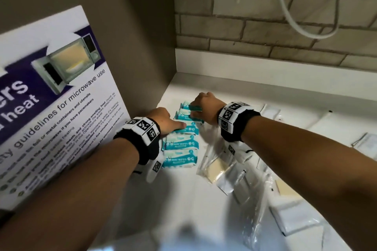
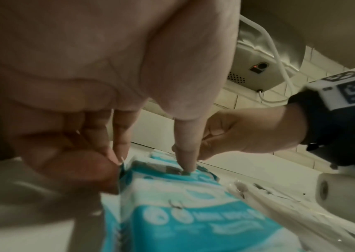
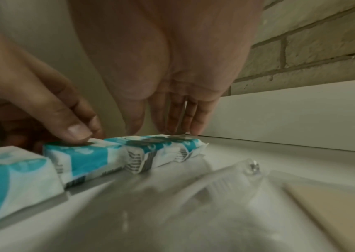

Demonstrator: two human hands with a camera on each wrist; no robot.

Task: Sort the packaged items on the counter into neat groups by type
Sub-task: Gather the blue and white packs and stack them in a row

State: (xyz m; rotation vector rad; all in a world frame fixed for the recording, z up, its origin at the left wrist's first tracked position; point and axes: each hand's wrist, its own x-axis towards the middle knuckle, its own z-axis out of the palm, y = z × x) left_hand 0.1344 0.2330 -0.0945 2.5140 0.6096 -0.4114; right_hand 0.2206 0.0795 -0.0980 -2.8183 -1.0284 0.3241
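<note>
Several teal-and-white mini wipes packs (image 1: 180,144) lie in a row on the white counter (image 1: 179,199), running away from me beside the left wall. My left hand (image 1: 170,123) holds a pack midway along the row, thumb (image 2: 185,153) pressed on its top and curled fingertips (image 2: 116,153) against its left end. My right hand (image 1: 201,109) rests on the farthest packs (image 3: 161,145), its fingers (image 3: 178,119) straight and pointing down onto them. The pack under the left thumb (image 3: 86,153) shows in the right wrist view.
Clear packets (image 1: 216,167) holding cream bars and white sachets (image 1: 293,220) lie scattered right of the row. A microwave safety poster (image 1: 51,108) leans on the left wall. A white upstand (image 1: 265,67) and brick tiles close the back; a cable (image 1: 285,16) hangs above.
</note>
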